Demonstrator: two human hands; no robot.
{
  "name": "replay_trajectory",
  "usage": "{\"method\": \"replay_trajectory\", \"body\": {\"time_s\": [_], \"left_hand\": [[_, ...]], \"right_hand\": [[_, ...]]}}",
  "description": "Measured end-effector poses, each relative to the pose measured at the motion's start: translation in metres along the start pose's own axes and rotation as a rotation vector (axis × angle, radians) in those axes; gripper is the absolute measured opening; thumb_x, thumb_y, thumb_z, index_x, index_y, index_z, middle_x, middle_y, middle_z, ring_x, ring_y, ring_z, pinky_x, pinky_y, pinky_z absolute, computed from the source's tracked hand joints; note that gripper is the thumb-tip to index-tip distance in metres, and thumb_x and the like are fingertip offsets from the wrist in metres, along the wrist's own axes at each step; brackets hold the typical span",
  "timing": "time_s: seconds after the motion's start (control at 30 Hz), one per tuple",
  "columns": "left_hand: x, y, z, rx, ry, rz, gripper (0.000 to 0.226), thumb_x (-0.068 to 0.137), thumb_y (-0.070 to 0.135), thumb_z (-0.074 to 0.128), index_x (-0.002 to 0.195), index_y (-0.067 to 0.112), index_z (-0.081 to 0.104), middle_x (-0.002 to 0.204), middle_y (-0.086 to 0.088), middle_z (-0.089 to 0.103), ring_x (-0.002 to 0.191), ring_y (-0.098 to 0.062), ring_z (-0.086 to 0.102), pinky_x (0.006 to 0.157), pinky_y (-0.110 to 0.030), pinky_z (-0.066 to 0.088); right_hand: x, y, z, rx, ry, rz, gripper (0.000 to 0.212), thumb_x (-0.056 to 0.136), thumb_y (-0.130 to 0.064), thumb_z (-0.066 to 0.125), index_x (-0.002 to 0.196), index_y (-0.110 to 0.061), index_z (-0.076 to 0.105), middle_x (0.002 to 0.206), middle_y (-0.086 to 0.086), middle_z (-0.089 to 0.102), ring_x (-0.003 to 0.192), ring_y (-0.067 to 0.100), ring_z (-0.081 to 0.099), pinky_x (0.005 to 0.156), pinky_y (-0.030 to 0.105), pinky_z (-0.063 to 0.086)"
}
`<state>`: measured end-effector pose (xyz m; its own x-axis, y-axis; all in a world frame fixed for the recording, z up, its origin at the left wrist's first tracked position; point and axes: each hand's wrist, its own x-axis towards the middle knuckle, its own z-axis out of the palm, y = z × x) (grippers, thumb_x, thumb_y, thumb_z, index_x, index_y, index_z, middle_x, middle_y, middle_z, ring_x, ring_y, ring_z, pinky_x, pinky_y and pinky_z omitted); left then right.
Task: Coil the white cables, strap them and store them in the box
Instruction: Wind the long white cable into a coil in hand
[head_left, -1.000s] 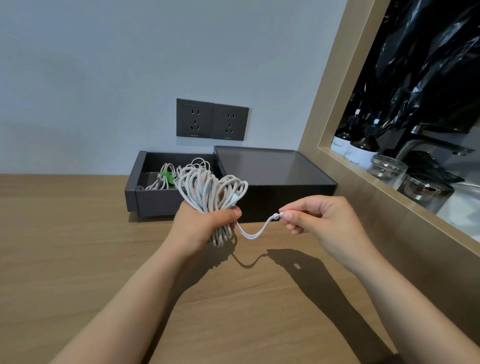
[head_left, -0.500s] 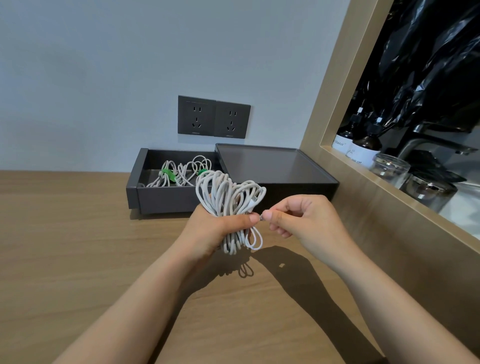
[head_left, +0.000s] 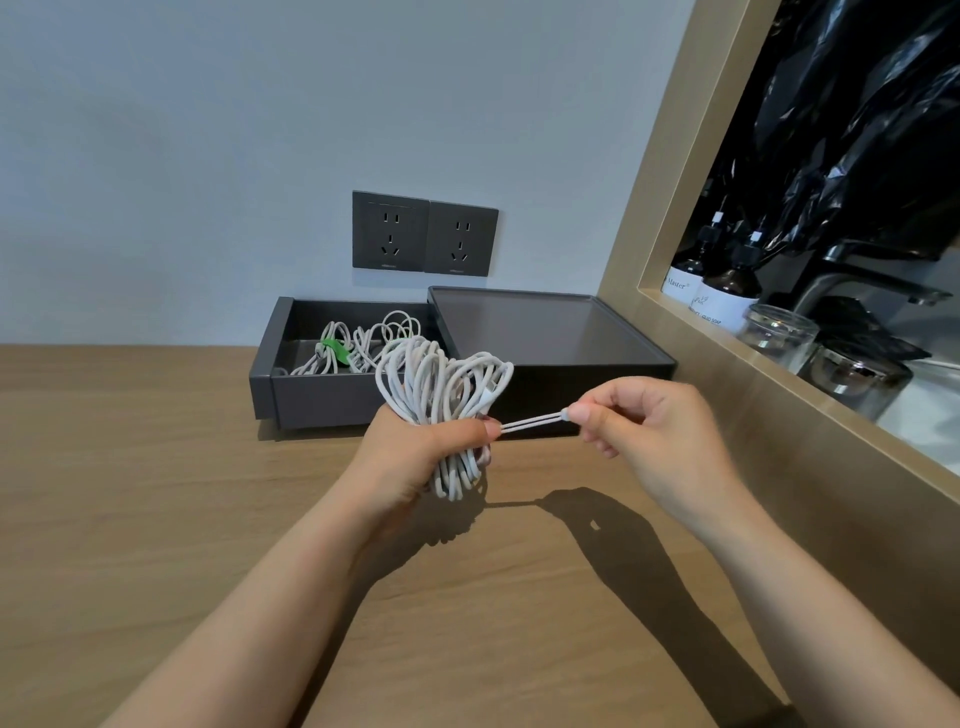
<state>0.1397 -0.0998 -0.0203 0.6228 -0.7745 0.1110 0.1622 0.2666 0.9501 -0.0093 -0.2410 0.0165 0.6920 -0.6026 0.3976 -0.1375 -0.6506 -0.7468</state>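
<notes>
Right hand (head_left: 660, 431) pulled strand (head_left: 530, 422) taut, fingers (head_left: 584, 414) pinching it; left hand (head_left: 415, 447) clenches cable coil (head_left: 441, 384).

Bare desk (head_left: 156, 519) lies along the near and left edges, where a hand could be passed. The back edge is closed by the wall (head_left: 208, 156), the right edge by a wooden frame (head_left: 652, 208). The open box (head_left: 322, 400) at the back can be entered from above, its floor partly taken by strapped cables (head_left: 363, 345). Its front right is screened by the coil (head_left: 441, 384) gripped in the left hand (head_left: 415, 447), with a taut strand (head_left: 530, 422) pinched by the right hand (head_left: 644, 421).
</notes>
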Motion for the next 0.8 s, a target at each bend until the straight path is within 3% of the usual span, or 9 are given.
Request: {"method": "replay_trajectory", "body": {"time_s": [0.17,0.27,0.37,0.47,0.57,0.67,0.8], "left_hand": [[0.004,0.001,-0.004,-0.022,0.031,-0.008,0.015,0.077,-0.007,0.070,0.083,0.005,0.063,0.067,-0.012,0.062,0.060,-0.022,0.061,0.062,-0.033,0.055],[0.004,-0.001,-0.005,-0.016,0.033,-0.031,0.014,0.077,-0.006,0.070,0.083,0.005,0.064,0.067,-0.012,0.062,0.060,-0.022,0.062,0.062,-0.033,0.054],[0.004,-0.002,-0.006,-0.012,0.047,-0.050,0.015,0.076,-0.004,0.071,0.085,0.004,0.063,0.068,-0.013,0.063,0.061,-0.022,0.062,0.061,-0.033,0.053],[0.004,-0.002,-0.005,-0.014,0.059,-0.039,0.013,0.077,-0.006,0.069,0.085,0.002,0.062,0.067,-0.014,0.060,0.059,-0.022,0.061,0.057,-0.031,0.054],[0.002,0.000,-0.002,0.028,0.046,-0.006,0.010,0.079,-0.008,0.066,0.084,-0.001,0.061,0.068,-0.018,0.060,0.060,-0.024,0.060,0.057,-0.030,0.055],[0.000,-0.001,0.001,0.043,0.042,0.003,0.012,0.078,-0.009,0.066,0.085,-0.001,0.061,0.069,-0.019,0.060,0.062,-0.026,0.060,0.057,-0.031,0.055],[0.001,-0.001,0.001,0.049,0.036,0.006,0.016,0.077,-0.009,0.067,0.089,0.000,0.061,0.071,-0.018,0.061,0.063,-0.027,0.062,0.058,-0.031,0.055]], "right_hand": [[0.003,0.010,-0.029,0.029,0.090,0.011,0.013,0.086,-0.014,0.072,0.074,-0.016,0.073,0.060,-0.002,0.068,0.054,0.001,0.056,0.056,0.013,0.048],[-0.003,0.019,-0.034,-0.032,0.055,0.036,0.014,0.087,-0.019,0.071,0.073,-0.019,0.073,0.065,0.001,0.069,0.058,0.005,0.060,0.061,0.020,0.052],[-0.007,0.021,-0.032,-0.090,0.001,0.083,0.007,0.088,-0.031,0.068,0.091,-0.028,0.073,0.082,-0.009,0.071,0.078,0.000,0.064,0.073,0.020,0.051],[-0.008,0.015,-0.026,-0.165,-0.054,0.039,0.032,0.088,-0.036,0.067,0.120,-0.033,0.064,0.108,-0.018,0.066,0.105,-0.006,0.058,0.086,0.014,0.044],[-0.009,0.007,-0.012,-0.218,-0.157,-0.019,0.038,0.090,-0.040,0.064,0.127,-0.037,0.060,0.117,-0.025,0.062,0.114,-0.008,0.053,0.098,0.019,0.042],[-0.009,0.001,0.005,-0.265,-0.238,-0.030,0.037,0.090,-0.044,0.062,0.127,-0.041,0.059,0.120,-0.029,0.058,0.113,-0.010,0.050,0.096,0.017,0.042],[-0.010,0.002,0.026,-0.184,-0.282,0.011,0.024,0.092,-0.039,0.063,0.116,-0.036,0.067,0.113,-0.027,0.062,0.098,-0.013,0.054,0.079,0.006,0.040]]}}
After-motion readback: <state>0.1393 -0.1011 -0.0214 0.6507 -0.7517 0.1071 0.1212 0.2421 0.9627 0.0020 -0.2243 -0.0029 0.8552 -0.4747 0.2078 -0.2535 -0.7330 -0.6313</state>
